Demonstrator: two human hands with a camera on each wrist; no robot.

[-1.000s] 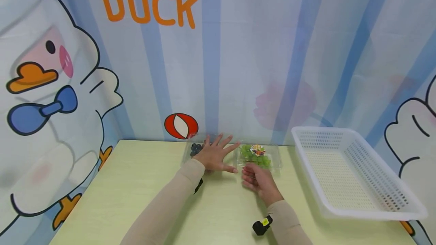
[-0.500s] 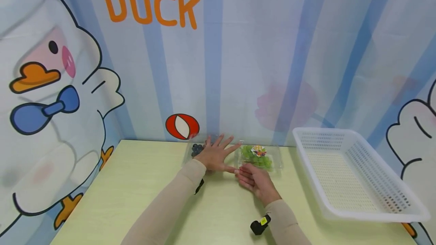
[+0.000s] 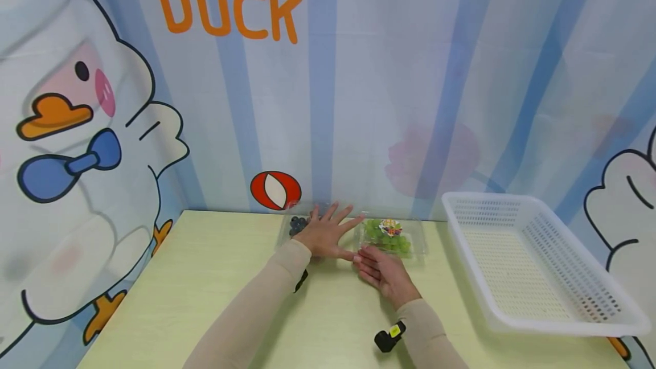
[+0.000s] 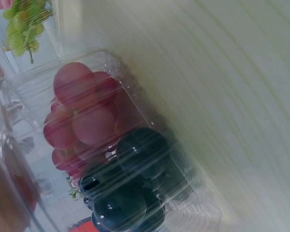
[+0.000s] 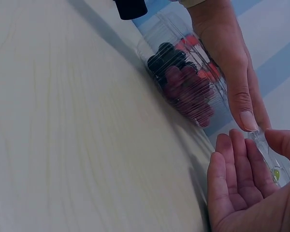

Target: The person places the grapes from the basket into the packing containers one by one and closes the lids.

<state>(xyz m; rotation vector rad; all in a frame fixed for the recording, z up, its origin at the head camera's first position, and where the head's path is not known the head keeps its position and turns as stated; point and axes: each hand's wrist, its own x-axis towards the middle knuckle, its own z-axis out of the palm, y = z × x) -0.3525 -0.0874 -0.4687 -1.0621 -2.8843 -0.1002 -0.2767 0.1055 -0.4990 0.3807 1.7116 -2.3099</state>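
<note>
My left hand lies with fingers spread over a clear plastic box at the table's back edge. Dark grapes and red grapes show through its wall in the left wrist view. Right of it, a second clear box contains green grapes and has a round sticker on top. My right hand is at that box's front left corner, palm turned inward, fingers nearly straight, thumb apart. Its fingertips are close to my left thumb tip; whether they touch it I cannot tell.
A white perforated plastic basket stands on the right of the pale table. Behind the table hangs a striped curtain with duck drawings. A black wrist camera sticks out from my right sleeve.
My right hand has shifted slightly left, from the front of the green grape box toward my left thumb. The left hand stays spread over its box, and the view shifts slightly.
</note>
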